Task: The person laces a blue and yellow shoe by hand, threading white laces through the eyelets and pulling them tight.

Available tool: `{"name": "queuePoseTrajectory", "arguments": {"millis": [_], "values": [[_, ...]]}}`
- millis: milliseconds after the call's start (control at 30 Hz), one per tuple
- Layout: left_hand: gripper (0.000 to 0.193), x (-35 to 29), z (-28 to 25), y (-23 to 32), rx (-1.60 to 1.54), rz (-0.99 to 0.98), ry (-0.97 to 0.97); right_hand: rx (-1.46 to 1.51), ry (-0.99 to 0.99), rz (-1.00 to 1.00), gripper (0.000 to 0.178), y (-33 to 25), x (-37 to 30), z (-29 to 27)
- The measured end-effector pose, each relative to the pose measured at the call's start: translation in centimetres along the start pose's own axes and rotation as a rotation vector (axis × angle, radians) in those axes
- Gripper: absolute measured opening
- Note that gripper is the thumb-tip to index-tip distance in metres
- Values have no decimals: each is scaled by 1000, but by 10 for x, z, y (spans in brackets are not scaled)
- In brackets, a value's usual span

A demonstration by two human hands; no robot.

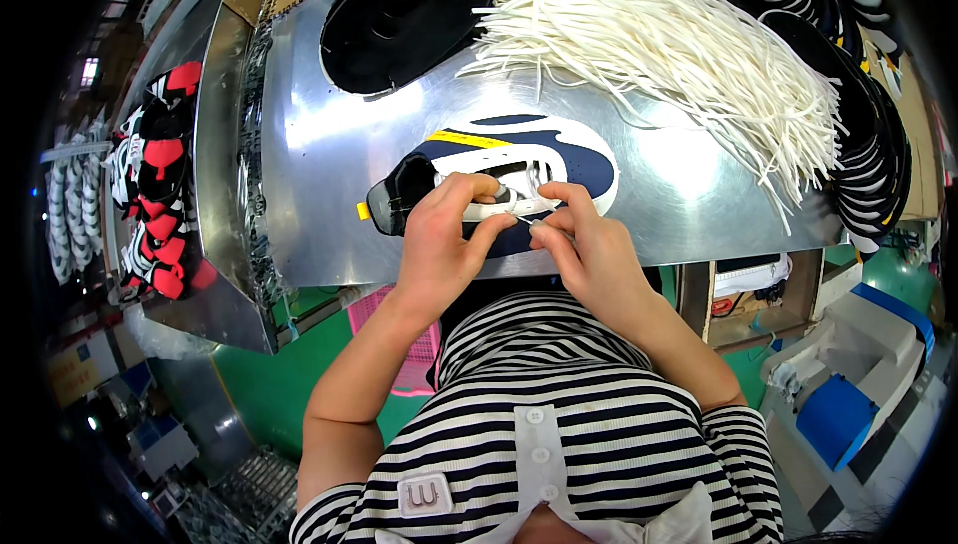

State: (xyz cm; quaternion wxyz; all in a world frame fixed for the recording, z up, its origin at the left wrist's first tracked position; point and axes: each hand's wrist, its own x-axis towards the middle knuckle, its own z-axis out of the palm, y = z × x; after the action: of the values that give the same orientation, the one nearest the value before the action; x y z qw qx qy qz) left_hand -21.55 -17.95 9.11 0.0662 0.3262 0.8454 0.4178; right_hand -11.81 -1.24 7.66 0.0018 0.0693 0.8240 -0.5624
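A navy and white shoe upper [587, 173] with a yellow stripe and a black heel lining lies on its side on the metal table, its white eyelet edge toward me. My left hand [444, 240] is closed on that edge, with thumb and forefinger pinching it. A thin white shoelace [526, 220] spans the small gap between my hands. The fingertips of my right hand [589, 245] are pinched on the lace beside the eyelets. Fingers partly hide the exact threading.
A large heap of white laces [669, 55] lies on the metal table [309, 175] behind the upper. Stacked black uppers [399, 20] curve round the back and right. Red, black and white pieces [160, 185] stand left. A wooden compartment [763, 294] and pink basket [414, 349] sit below table height.
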Motion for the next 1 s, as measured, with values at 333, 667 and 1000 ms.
{"name": "queuePoseTrajectory", "arguments": {"millis": [333,667,1000], "values": [[30,-2,0,0,-6,-17,-39,-12,7,6,39,1,-4,-6],[23,-9,8,-5,-45,105,-41,-440,94,-162,46,3,11,25],[28,-32,15,-15,32,404,24,-144,32,-239,21,-27,2,-32]]}}
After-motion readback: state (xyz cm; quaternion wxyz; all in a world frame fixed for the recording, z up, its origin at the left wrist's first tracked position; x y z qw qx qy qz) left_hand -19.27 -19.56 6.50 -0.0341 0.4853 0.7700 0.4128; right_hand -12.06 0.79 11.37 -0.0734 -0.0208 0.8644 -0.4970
